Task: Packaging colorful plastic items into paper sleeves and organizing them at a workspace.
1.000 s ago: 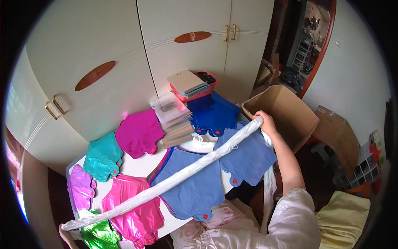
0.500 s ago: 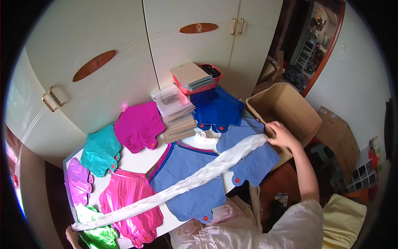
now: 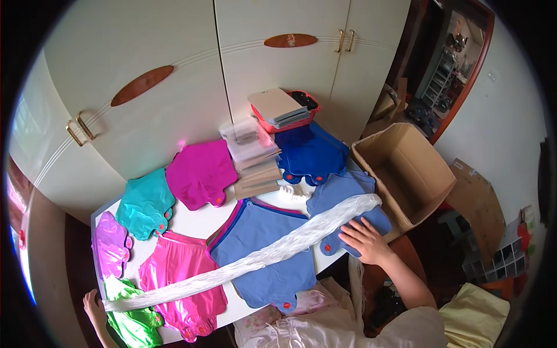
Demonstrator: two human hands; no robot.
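A long, bunched white plastic strip (image 3: 255, 261) lies slantwise over the table, from lower left to upper right, across a pink garment (image 3: 180, 272) and a large blue garment (image 3: 267, 243). At the table's lower left corner, my left hand (image 3: 93, 304) grips the strip's near end. My right hand (image 3: 362, 239) rests flat with fingers spread on a smaller blue garment (image 3: 348, 197), just below the strip's far end and not holding it.
More bright garments cover the white table (image 3: 200, 217): teal (image 3: 145, 203), magenta (image 3: 200, 174), purple (image 3: 110, 246), green (image 3: 133, 325), dark blue (image 3: 310, 152). Stacked flat packets (image 3: 252, 151) and a red tray (image 3: 284, 110) stand at the back. An open cardboard box (image 3: 403, 174) sits right, with a white wardrobe behind.
My right hand came down from a raised position, laid the strip's far end on the table, let go and settled on the blue garment. The left end stayed put.
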